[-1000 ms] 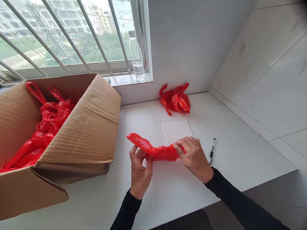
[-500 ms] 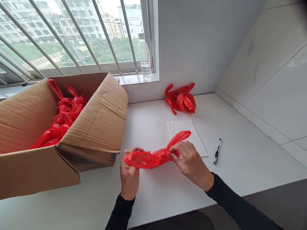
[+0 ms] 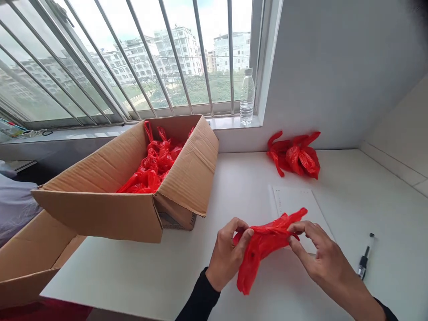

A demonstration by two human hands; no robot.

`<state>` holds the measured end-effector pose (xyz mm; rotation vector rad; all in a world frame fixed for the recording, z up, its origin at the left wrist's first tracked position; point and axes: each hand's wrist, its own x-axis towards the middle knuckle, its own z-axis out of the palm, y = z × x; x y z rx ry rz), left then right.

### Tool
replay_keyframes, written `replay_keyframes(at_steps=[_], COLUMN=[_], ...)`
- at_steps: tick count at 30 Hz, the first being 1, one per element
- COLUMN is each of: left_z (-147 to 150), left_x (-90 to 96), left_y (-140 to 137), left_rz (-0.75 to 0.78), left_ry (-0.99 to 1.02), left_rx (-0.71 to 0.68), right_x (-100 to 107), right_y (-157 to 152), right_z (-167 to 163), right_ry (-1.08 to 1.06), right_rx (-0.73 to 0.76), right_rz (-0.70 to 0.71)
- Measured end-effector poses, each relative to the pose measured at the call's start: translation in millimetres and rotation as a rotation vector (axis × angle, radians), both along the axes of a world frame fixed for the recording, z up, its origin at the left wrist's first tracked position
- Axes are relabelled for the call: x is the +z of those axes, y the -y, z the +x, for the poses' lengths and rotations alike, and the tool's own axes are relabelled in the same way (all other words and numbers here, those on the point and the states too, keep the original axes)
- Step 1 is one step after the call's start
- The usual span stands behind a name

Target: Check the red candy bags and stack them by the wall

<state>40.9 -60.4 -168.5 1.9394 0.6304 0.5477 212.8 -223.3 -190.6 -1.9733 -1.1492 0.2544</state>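
- Step in hand, by the look of it: you're working a crumpled red bag [image 3: 264, 249] between both hands, likely spreading or sorting out its folds.
- The red bag hangs in front of you, above the worktop [image 3: 140, 274], in front of the near part of the white pad [image 3: 294, 200].
- Your left grip [image 3: 228, 254] pinches the bag's left end, thumb against fingers.
- Your right grip [image 3: 323, 252] pinches the right side, thumb and forefinger on a thin edge; the other fingers curl loosely.
- One strip of the bag droops toward you below the left thumb; another end pokes up and away, near the right fingertips.
- Whether it's knotted: can't tell, folds hide it.
- Next move, as I judge it, calls for a firm hold on one side while the other hand finds a loose edge; thin film, so pull gently or it may tear or slip.
- Pen [image 3: 364, 258] lies on the worktop just beyond your right hand; mind it if you swing that way.
- Another red bundle [image 3: 296, 156] sits by the wall, past the pad, apart from your hands.
- Cardboard box [image 3: 96, 214] stands to your left, flaps open, with a red pile [image 3: 154, 165] inside; contents not countable.
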Motion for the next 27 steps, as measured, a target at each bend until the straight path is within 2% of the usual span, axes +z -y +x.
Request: replay_keyframes(at_steps=[5, 11, 13, 15, 19, 22, 24, 27], left_z=[6, -5, -5, -3, 4, 3, -2, -9], left_x=[0.3, -7.4, -7.7, -6.0, -3.1, -4.4, -4.6, -1.4], left_y=[2, -12, -12, -9, 1, 4, 2, -4], left_rz=[-0.003, -0.009, -0.003, 0.086, 0.399, 0.524, 0.509, 0.294], left_ry=[-0.006, 0.013, 0.033, 0.043, -0.012, -0.014, 0.018, 0.035], left_rx=[-0.083, 0.081, 0.089, 0.031, -0.145, -0.188, -0.128, 0.116], right_x=[23, 26, 28, 31, 34, 31, 30, 30], right_y=[-21, -14, -11, -14, -22, -20, -13, -4], right_z=[-18, -7, -6, -9, -18, -17, -12, -3], right_ry=[-0.073, -0.262, -0.299, -0.295, -0.252, -0.262, -0.287, -0.355], right_rx=[0.070, -0.042, -0.045, -0.020, 0.061, 0.059, -0.015, -0.176], right_rz=[-0.002, -0.028, -0.024, -0.013, -0.014, -0.023, -0.017, 0.051])
